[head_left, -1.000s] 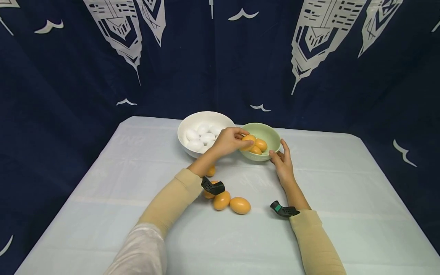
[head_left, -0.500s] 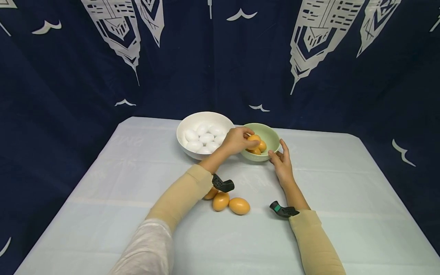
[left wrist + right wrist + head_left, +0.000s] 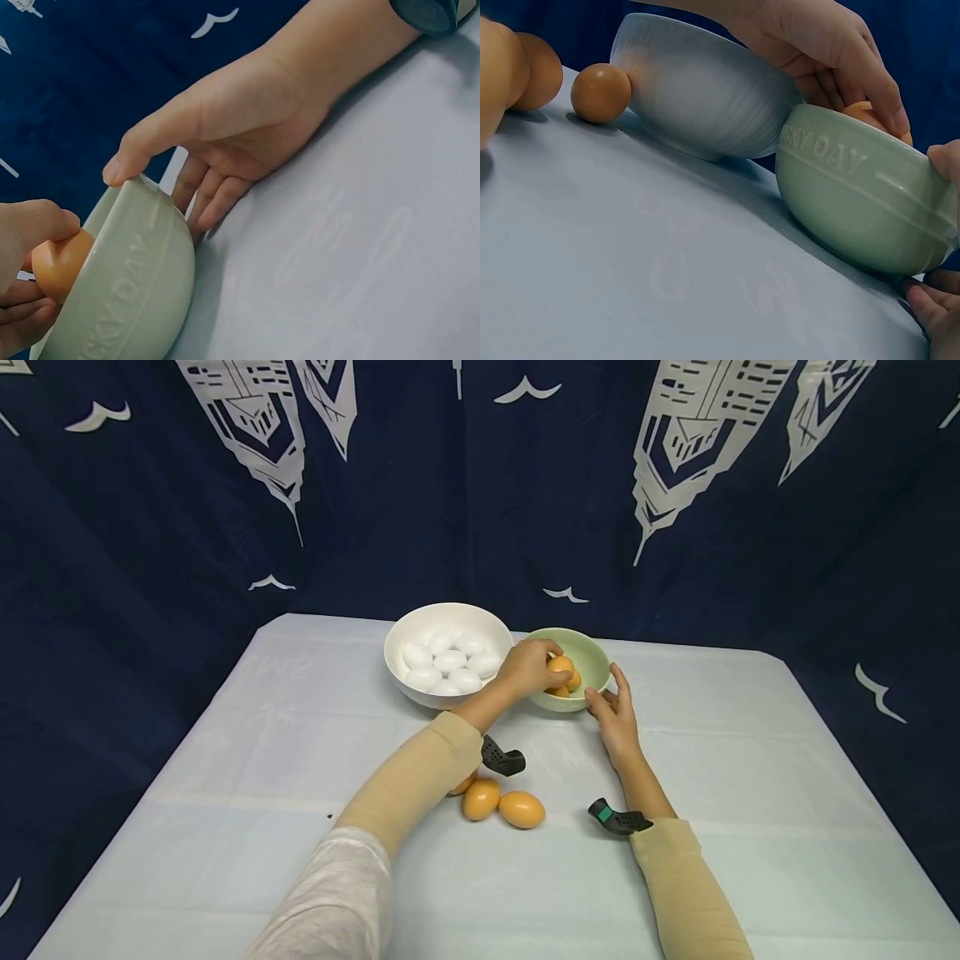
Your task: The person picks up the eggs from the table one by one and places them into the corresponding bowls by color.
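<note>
And in it goes, deeper over the green bowl [image 3: 594, 662]! A second ago this orange egg [image 3: 61, 264] hung at the bowl's left side; now the left hand [image 3: 528, 665] has carried it further across the mouth, beside the orange eggs [image 3: 574, 681] already inside. The grip remains pinched around it, thumb on the near side, so no release yet; whether it touches the eggs below, I can't tell. Over on the bowl's right side, the right hand [image 3: 617, 714] hasn't budged, thumb on the rim, fingers against the outer wall. I'd call this egg's placing nearly done. But more loose orange eggs [image 3: 522, 809] wait on the counter [image 3: 750, 827] in front of the bowl, so plenty remains. Just left of it, the white bowl [image 3: 417, 631] cradles white eggs [image 3: 450, 662].
</note>
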`<state>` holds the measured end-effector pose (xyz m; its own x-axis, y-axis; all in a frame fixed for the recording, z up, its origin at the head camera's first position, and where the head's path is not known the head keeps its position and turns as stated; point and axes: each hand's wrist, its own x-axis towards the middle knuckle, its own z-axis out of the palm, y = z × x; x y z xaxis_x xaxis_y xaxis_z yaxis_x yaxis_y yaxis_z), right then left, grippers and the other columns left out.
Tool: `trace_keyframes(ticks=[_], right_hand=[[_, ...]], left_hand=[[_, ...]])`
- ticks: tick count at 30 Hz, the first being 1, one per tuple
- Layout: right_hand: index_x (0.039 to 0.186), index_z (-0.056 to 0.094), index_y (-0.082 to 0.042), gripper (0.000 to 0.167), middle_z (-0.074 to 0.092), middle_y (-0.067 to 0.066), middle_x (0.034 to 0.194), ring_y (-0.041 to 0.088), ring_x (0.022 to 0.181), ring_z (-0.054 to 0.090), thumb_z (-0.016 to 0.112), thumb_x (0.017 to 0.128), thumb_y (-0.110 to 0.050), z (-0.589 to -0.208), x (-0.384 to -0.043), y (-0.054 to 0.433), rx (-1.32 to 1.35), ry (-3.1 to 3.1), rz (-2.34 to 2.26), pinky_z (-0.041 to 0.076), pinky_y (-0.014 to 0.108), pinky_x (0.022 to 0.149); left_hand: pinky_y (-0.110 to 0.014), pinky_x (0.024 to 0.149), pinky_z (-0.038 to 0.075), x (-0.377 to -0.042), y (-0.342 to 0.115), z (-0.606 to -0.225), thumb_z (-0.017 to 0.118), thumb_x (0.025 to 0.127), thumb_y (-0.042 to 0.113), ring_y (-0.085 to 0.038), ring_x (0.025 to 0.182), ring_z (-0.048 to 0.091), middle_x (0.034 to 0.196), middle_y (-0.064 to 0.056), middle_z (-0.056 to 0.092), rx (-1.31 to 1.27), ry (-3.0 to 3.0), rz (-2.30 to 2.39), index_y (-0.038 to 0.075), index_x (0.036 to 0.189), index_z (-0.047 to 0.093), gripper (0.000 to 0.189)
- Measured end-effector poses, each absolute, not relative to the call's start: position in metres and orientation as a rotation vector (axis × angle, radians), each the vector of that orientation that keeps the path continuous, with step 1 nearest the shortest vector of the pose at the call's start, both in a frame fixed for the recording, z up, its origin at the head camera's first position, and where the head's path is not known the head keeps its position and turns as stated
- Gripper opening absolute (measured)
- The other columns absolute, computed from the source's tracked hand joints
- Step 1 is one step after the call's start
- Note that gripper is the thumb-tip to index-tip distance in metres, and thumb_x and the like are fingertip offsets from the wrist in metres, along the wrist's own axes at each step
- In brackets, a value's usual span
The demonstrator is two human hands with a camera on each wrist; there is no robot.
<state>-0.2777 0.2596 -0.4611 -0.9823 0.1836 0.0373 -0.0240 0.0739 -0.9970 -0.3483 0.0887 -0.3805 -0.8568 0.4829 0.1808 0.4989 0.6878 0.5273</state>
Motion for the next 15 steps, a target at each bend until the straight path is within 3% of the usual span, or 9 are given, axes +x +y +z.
trace_keyframes(ticks=[7, 15], right_hand=[[0.158, 0.01, -0.02, 0.071, 0.039, 0.026, 0.144, 0.024, 0.121, 0.047, 0.053, 0.102, -0.022, -0.446, -0.27, 0.256, -0.169, -2.194, 2.053, 0.04, 0.036, 0.104], [0.158, 0.012, -0.027, 0.07, 0.043, 0.023, 0.14, 0.015, 0.114, 0.049, 0.054, 0.102, -0.024, -0.461, -0.278, 0.26, -0.122, -2.147, 2.047, 0.044, 0.023, 0.094]], left_hand=[[-0.016, 0.072, 0.047, -0.346, 0.097, -0.384, 0.073, 0.086, 0.031, -0.01, 0.088, 0.063, 0.101, -0.002, 0.071, -0.822, -2.859, -0.996, 0.006, 0.12, 0.068, 0.043], [-0.013, 0.066, 0.045, -0.345, 0.107, -0.39, 0.072, 0.087, 0.031, -0.009, 0.082, 0.062, 0.099, -0.002, 0.071, -0.954, -2.828, -0.942, 0.005, 0.12, 0.068, 0.042]])
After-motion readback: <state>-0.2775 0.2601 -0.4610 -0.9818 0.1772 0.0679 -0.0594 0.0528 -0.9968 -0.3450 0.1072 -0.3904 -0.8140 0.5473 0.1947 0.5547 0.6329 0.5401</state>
